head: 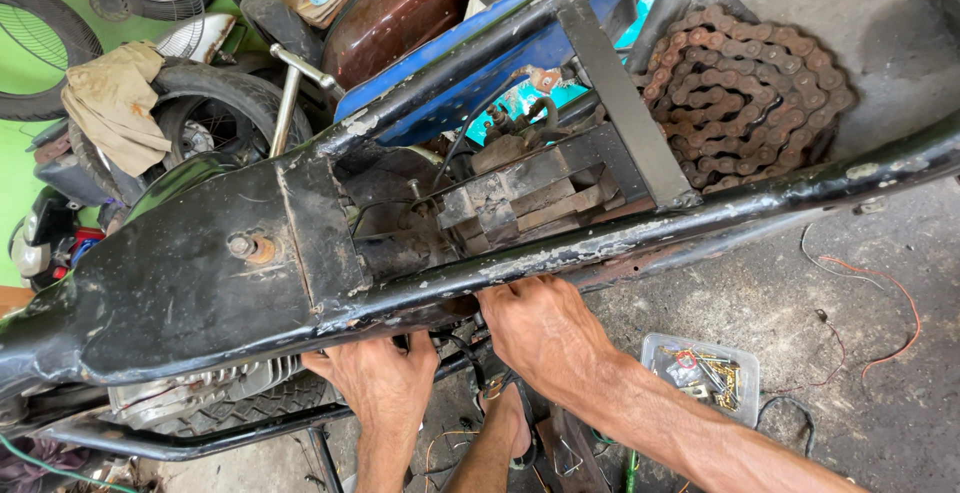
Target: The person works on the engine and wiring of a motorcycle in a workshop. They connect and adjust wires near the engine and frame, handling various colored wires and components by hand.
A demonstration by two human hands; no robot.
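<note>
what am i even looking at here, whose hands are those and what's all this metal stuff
This is one picture from a camera worn on a person's head, looking down at their own two bare hands. There is no robot. The left hand and right hand both reach under a black, paint-chipped motorcycle frame; their fingertips are hidden beneath its tube, so what they grip cannot be seen. A blue frame part lies across the black one. A coiled rusty chain lies on the concrete floor above, and a clear plastic box of small parts sits by the right forearm. A tyre with a cloth draped on it stands at the upper left.
</note>
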